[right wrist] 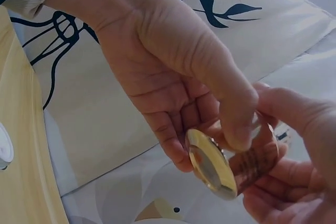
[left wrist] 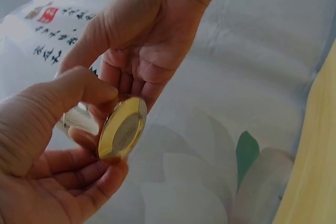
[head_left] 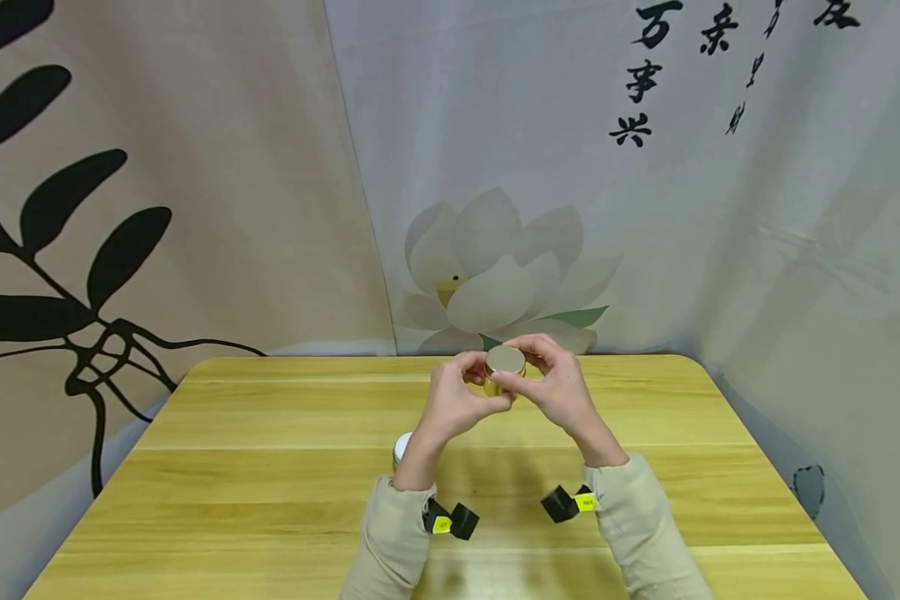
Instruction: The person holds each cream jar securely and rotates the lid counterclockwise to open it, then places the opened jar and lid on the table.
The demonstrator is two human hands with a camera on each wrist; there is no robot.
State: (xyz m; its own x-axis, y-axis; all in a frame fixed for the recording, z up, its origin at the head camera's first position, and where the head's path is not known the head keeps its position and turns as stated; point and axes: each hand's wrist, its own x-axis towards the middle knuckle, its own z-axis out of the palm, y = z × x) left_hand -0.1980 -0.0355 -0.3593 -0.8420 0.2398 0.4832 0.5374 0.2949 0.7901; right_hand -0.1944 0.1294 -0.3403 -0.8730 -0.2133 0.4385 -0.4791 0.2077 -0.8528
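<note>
A small round gold-coloured jar (head_left: pixel 506 361) is held up off the wooden table (head_left: pixel 270 467) and, from the head view, is seen against the table's far edge. Its round end is flat and matt greyish in the middle and is bordered by a bright, polished gold rim; from the wrist views, the rim is seen to be bevelled and wider than the body. The body is short, cylindrical and glossy, with finger-coloured reflections or see-through patches; which of the two cannot be told. Faint dark marks are shown on its side, too blurred to be read.

The jar is pinched from both sides at once: it is gripped by the thumb and fingers of the left hand (head_left: pixel 457 398) and by those of the right hand (head_left: pixel 558 387), the two being brought close together around it.

On the table, nearer the front than the jar, a white-topped round container (head_left: pixel 401 447) is partly hidden by the left wrist. The table is surfaced in smooth yellow wood with long streaked grain and rounded far corners. Behind it, softly creased cloth (head_left: pixel 495 100) is hung, printed with a pale lotus (head_left: pixel 495 267), black brush characters (head_left: pixel 633 129) and a black leafy branch (head_left: pixel 60 200). Beige woven sleeves (head_left: pixel 645 517) are worn.
</note>
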